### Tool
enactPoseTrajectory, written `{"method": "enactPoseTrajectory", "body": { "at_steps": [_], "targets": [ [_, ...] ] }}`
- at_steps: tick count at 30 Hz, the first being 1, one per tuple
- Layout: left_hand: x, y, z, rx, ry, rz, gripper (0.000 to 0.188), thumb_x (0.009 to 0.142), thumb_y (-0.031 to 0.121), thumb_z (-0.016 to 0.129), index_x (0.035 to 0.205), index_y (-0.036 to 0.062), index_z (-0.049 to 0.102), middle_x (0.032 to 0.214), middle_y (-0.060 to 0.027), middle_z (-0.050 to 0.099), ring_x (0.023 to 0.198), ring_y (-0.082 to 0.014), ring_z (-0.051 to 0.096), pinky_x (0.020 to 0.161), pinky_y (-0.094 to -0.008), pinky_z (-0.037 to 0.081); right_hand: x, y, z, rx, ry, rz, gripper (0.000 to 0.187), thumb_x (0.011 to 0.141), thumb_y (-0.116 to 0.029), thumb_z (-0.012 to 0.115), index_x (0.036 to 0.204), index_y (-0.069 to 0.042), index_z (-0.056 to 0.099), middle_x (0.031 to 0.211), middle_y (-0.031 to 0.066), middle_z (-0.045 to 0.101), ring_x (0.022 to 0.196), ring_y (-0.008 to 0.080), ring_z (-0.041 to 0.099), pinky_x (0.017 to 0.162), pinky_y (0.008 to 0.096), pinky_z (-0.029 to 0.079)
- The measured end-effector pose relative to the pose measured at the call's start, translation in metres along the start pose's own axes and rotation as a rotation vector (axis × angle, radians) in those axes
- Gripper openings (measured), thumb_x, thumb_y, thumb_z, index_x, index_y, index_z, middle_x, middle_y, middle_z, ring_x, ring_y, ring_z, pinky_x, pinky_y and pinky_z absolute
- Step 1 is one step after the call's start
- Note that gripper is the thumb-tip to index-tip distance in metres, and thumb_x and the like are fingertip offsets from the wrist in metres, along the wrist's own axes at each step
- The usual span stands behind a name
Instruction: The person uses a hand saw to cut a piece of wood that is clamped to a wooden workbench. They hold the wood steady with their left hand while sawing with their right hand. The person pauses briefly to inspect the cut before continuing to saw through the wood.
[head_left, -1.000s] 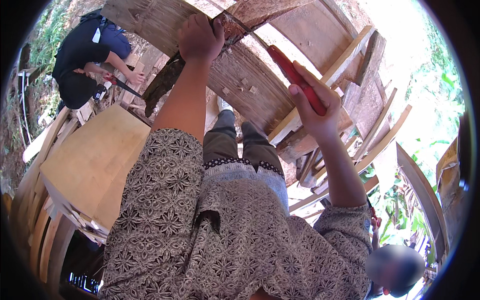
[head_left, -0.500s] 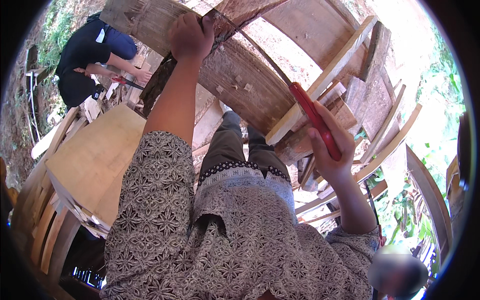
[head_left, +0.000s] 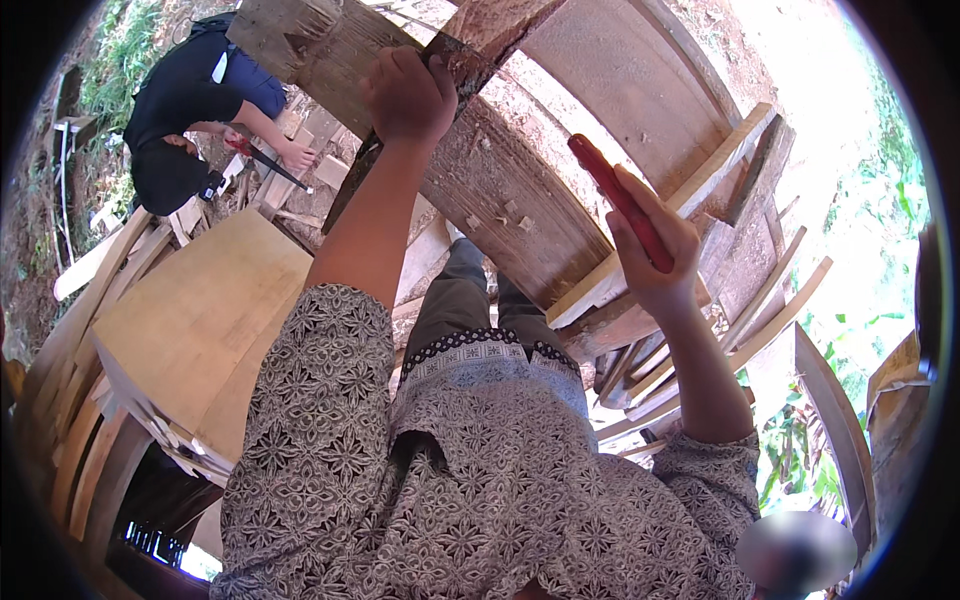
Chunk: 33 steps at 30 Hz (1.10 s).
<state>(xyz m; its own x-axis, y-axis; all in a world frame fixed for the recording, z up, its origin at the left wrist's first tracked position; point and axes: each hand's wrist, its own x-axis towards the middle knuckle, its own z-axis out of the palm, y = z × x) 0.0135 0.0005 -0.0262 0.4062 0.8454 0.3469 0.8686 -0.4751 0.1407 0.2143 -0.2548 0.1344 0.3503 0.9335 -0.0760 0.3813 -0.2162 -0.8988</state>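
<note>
My right hand [head_left: 655, 240] is wrapped round the red handle [head_left: 620, 200] of a handsaw. Its blade is seen nearly edge-on and barely shows, running up and left toward the timber. My left hand [head_left: 410, 95] is closed on a rough, dark-sided piece of wood [head_left: 465, 65], which lies slanting across a wide plank [head_left: 510, 190]. Part of this piece is hidden behind my left hand and forearm. Wood chips lie on the plank's face, just below and between my hands.
A pale board [head_left: 205, 330] stands at the left beside stacked planks. At the upper left another person [head_left: 200, 110] crouches with a red-handled saw [head_left: 265, 160]. A light batten [head_left: 665, 215] crosses the plank's right end. More boards [head_left: 620, 60] lean at the upper right.
My right hand and the saw handle have moved up and slightly left, closer to the timber. The whole view has shifted a little, carrying my left hand right and down in the picture.
</note>
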Motion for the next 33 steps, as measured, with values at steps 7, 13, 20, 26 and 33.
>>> {"method": "enactPoseTrajectory", "body": {
  "at_steps": [7, 13, 20, 26, 33],
  "targets": [
    [-0.005, 0.0, -0.008, -0.008, -0.045, 0.07, 0.031, 0.096, 0.036, 0.058, 0.101, 0.0061, 0.052, 0.105, -0.0128, 0.059, 0.102, -0.0338, 0.059, 0.087, -0.0539, 0.043, -0.015, -0.043, -0.003, -0.069, -0.081, 0.021, 0.049, 0.094, -0.003, 0.07, 0.142, -0.003, 0.06, 0.085, 0.0064, 0.072, 0.068, 0.0064, 0.059, 0.065, 0.0244, 0.048],
    [-0.011, 0.011, -0.016, -0.058, -0.094, 0.113, 0.031, 0.096, 0.039, 0.058, 0.1, 0.0083, 0.055, 0.104, -0.0122, 0.06, 0.102, -0.0333, 0.058, 0.087, -0.0531, 0.041, -0.007, -0.098, -0.019, -0.105, -0.176, 0.12, 0.049, 0.094, -0.002, 0.068, 0.142, -0.004, 0.059, 0.092, 0.0086, 0.074, 0.065, 0.0094, 0.06, 0.064, 0.0251, 0.049],
    [-0.013, 0.005, -0.026, -0.071, -0.17, 0.107, 0.029, 0.095, 0.037, 0.059, 0.099, 0.0087, 0.056, 0.104, -0.0116, 0.059, 0.102, -0.0321, 0.058, 0.086, -0.0499, 0.041, 0.033, -0.117, 0.022, -0.12, -0.091, 0.077, 0.045, 0.094, 0.001, 0.064, 0.139, -0.001, 0.061, 0.115, 0.0151, 0.077, 0.097, 0.0171, 0.075, 0.083, 0.0257, 0.055],
    [-0.011, 0.018, -0.025, -0.149, -0.214, 0.099, 0.033, 0.095, 0.04, 0.059, 0.101, 0.0081, 0.057, 0.105, -0.0113, 0.059, 0.102, -0.03, 0.058, 0.088, -0.0479, 0.042, 0.088, -0.055, 0.117, -0.018, 0.129, -0.063, 0.041, 0.096, -0.007, 0.068, 0.137, -0.002, 0.064, 0.113, 0.0197, 0.076, 0.103, 0.0182, 0.073, 0.088, 0.0304, 0.055],
    [-0.007, 0.012, -0.027, -0.056, -0.217, 0.088, 0.038, 0.099, 0.043, 0.056, 0.106, 0.0061, 0.059, 0.11, -0.0108, 0.06, 0.105, -0.0286, 0.058, 0.09, -0.0457, 0.044, 0.099, -0.043, 0.102, 0.106, 0.088, 0.09, 0.042, 0.093, -0.005, 0.071, 0.134, 0.001, 0.065, 0.117, 0.0185, 0.076, 0.105, 0.0174, 0.074, 0.092, 0.0292, 0.057]
  ]
}}
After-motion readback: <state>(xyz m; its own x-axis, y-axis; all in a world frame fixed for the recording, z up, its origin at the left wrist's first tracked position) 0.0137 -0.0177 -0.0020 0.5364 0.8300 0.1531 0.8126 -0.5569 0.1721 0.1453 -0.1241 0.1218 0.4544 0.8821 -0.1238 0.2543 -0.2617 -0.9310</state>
